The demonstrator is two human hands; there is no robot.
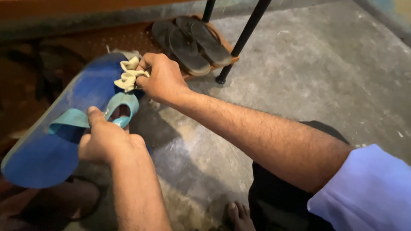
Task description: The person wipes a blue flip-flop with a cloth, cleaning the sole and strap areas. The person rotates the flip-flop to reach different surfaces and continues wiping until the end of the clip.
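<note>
A blue flip-flop sandal (pixel 51 141) with a teal strap (pixel 70 117) is held up at the left of the head view. My left hand (pixel 107 139) grips it at the strap, thumb lying over the teal band. My right hand (pixel 162 79) is closed on a crumpled cream cloth (pixel 128 75) and presses it against the toe end of the blue sole. My bare foot (pixel 239 216) shows at the bottom edge.
A pair of dark flip-flops (pixel 192 40) lies on a brown mat (pixel 128 38) at the back. Two black metal legs (pixel 242 40) stand on the grey concrete floor (pixel 321 72). Another dark sandal (pixel 64 205) sits low at the left.
</note>
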